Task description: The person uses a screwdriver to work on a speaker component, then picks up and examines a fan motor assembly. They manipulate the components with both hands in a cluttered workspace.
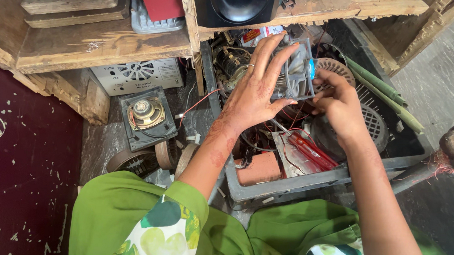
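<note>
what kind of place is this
Most likely a small electrical repair or scrap workshop. Both hands, left hand and right hand, hold a small motor above a grey crate of wires and parts; a loose speaker lies under rough wooden shelves.

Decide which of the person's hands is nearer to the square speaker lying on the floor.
Left. The left hand grips a small grey motor part over the crate, just right of the square speaker. The right hand touches the part's far side, farther off.
</note>
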The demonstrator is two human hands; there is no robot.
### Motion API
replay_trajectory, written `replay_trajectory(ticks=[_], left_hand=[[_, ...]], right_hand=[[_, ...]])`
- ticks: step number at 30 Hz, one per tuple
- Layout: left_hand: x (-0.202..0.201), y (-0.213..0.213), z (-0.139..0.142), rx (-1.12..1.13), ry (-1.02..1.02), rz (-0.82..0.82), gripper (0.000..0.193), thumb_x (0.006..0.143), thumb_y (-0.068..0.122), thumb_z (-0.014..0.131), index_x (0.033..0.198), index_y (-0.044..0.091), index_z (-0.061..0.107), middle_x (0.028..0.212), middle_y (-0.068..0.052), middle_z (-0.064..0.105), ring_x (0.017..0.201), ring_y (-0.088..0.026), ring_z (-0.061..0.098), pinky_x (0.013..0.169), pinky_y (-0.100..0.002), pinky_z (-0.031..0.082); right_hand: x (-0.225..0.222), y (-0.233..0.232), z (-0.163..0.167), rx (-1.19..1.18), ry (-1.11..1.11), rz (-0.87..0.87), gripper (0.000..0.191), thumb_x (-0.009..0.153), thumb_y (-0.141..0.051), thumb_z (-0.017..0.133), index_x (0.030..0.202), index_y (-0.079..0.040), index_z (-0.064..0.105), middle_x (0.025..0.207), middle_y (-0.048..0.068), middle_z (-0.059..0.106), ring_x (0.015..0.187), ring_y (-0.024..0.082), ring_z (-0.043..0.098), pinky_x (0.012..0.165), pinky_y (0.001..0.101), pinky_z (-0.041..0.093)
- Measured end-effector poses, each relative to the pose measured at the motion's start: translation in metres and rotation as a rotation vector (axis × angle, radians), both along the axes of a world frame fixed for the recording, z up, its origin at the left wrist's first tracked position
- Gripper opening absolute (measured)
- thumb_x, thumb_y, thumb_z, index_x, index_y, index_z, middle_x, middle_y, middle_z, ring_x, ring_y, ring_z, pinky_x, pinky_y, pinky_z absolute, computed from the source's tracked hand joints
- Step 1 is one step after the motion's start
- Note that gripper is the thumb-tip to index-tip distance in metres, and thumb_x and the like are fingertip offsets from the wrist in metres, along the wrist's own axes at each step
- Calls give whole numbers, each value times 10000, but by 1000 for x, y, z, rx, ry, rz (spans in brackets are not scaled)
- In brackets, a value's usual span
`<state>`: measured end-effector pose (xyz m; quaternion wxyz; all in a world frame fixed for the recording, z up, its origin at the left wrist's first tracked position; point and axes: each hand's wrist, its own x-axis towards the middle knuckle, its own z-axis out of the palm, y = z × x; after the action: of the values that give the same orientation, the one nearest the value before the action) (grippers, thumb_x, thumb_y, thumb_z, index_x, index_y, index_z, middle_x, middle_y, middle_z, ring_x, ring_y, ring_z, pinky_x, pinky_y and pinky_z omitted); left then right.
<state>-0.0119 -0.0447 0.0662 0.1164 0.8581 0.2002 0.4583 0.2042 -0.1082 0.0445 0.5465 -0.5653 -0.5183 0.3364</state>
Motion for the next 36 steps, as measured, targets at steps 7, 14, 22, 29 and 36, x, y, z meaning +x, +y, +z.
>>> replay_trajectory(ticks=[7,14,22,29,36], left_hand=[[0,-1,1,-6,-12,8,1117,670,222,984,1578,185,334,1659,-124,226,1581,-382,237,1306,-488,336],[-1,-1,1,-2,-1,7,1113,679,222,981,1582,188,330,1663,-121,228,1585,-379,238,1309,-483,338],[1,2,-1,-20,-23,7,1111,674,213,980,1576,192,333,1666,-121,228,1587,-378,241,1307,-484,343],[1,2,-2,-4,17,15,1135,659,208,980,1582,198,320,1666,-124,229,1586,-386,238,1302,-492,345],[2,0,-1,35,-20,-17,1148,650,245,989,1578,198,315,1661,-124,221,1574,-382,241,1317,-510,322]], right_hand=[[15,-5,-10,266,-67,-98,298,707,155,517,910,42,704,974,84,618,807,160,612,651,265,513],[8,-5,-2,171,-41,-193,310,765,158,500,952,16,702,890,53,643,763,135,588,628,245,493],[6,-3,-1,193,-1,-66,380,706,188,487,952,-16,693,1058,4,663,887,129,630,724,232,530],[10,-3,-6,127,21,-162,461,757,191,456,1032,-56,732,1063,71,675,868,145,606,696,255,513],[5,-7,3,308,33,39,301,714,201,540,874,24,724,1134,53,677,970,159,667,790,246,560]])
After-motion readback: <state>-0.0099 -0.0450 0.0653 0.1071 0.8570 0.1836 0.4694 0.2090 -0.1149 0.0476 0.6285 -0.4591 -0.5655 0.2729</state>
